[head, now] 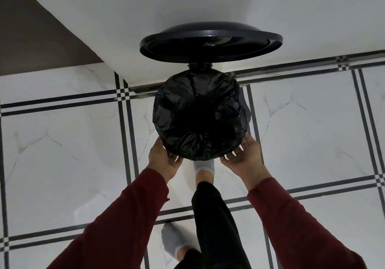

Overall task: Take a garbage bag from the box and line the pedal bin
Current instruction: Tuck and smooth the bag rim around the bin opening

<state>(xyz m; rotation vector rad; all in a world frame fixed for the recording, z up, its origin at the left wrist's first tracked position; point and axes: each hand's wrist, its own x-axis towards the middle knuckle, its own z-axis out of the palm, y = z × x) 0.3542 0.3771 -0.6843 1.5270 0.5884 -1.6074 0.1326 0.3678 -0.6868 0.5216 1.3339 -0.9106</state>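
The garbage bag [200,112] lies stretched over the rim of the pedal bin, lid [210,41] raised. The left hand [164,158] and right hand [242,156] cup its near edge, fingers spread, touching the plastic from below.

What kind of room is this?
Probably a home kitchen or bathroom, though I can't tell which: a glossy marble-look tiled floor, a plain white wall, and a small pedal bin lined with a black garbage bag.
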